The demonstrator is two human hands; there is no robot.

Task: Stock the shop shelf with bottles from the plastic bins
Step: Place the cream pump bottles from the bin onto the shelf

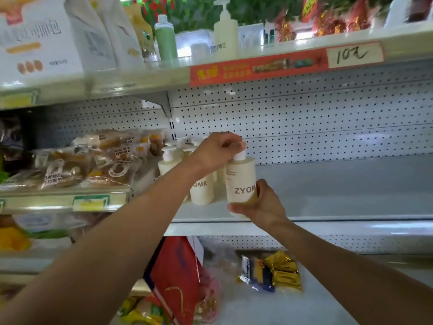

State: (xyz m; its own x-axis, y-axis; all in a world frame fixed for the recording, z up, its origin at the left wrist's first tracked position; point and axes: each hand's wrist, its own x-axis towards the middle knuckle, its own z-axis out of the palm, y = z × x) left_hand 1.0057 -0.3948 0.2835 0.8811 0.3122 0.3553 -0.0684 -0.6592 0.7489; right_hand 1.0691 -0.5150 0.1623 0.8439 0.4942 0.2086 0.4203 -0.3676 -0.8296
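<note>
A cream pump bottle (241,181) labelled ZYOME is held upright just above the front of the middle shelf (351,221). My right hand (260,205) grips its base from the right and below. My left hand (218,148) pinches its white pump head from above. Several matching cream pump bottles (201,191) stand on the shelf just to the left, partly hidden behind my left wrist. The plastic bins are out of view.
Bagged pastries (77,160) fill the shelf section to the left. The upper shelf carries boxes, a green bottle (165,38), another pump bottle (226,31) and a red price strip (281,64). Below lie a red bag (178,277) and gold packets (278,270). White perforated backboard spans the right.
</note>
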